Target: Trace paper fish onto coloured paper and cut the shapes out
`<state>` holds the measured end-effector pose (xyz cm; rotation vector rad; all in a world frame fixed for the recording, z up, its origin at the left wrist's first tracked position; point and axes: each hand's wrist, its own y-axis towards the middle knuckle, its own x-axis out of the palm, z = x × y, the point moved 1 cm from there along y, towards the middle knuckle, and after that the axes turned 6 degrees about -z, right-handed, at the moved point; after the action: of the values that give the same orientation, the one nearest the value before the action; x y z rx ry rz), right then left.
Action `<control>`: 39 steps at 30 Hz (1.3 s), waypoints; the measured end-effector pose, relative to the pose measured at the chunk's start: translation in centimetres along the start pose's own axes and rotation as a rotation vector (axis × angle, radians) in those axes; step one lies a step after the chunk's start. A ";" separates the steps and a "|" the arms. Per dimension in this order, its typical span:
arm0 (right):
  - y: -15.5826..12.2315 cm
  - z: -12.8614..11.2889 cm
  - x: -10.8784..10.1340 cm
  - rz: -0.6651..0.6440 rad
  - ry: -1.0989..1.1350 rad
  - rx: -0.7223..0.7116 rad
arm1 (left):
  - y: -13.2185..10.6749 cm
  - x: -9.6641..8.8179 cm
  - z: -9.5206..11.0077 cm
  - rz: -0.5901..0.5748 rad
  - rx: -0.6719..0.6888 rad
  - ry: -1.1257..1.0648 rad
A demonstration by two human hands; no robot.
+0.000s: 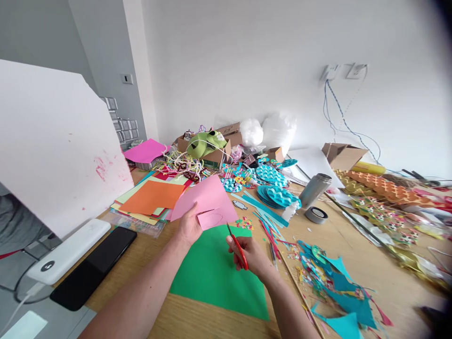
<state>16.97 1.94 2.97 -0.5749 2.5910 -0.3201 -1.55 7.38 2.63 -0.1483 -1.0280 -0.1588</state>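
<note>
My left hand (190,227) is closed on a sheet of pink paper (203,200), raised above the table. A partly cut flap (211,219) at its near edge carries a drawn curved outline. Red-handled scissors (241,254) are gripped in my right hand (249,256), their blades pointing up toward the lower right edge of the pink sheet; whether they touch it I cannot tell. Beneath both hands a green sheet (215,278) lies flat on the table.
Left of the hands lie stacked coloured sheets (151,197), a black phone (93,268) and a white power bank (68,252). A metal flask (315,189), glue bottle (290,211) and blue paper scraps (342,282) are to the right. A cluttered cardboard box (231,134) stands at the back.
</note>
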 end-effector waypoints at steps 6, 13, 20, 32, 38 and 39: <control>0.0 0.1 0.0 0.023 0.009 -0.020 | -0.1 0.1 -0.5 0.002 -0.042 -0.027; 0.0 0.1 0.0 0.030 0.016 -0.015 | -0.4 0.3 -0.8 -0.012 -0.038 0.021; 0.1 0.2 0.0 0.035 0.013 -0.032 | -0.5 0.4 -0.9 -0.019 -0.042 0.050; -0.2 -0.5 0.0 0.079 0.029 -0.026 | -0.2 0.1 -0.9 -0.071 -0.060 0.037; -0.1 -0.4 0.0 0.077 0.046 -0.021 | -0.3 0.0 -0.9 -0.060 -0.043 0.066; -0.1 -0.3 0.0 0.077 0.044 -0.023 | -0.3 0.0 -0.9 -0.058 -0.045 0.068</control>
<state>16.84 1.86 3.30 -0.4796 2.6546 -0.2808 -0.81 6.94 2.19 -0.1530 -0.9614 -0.2386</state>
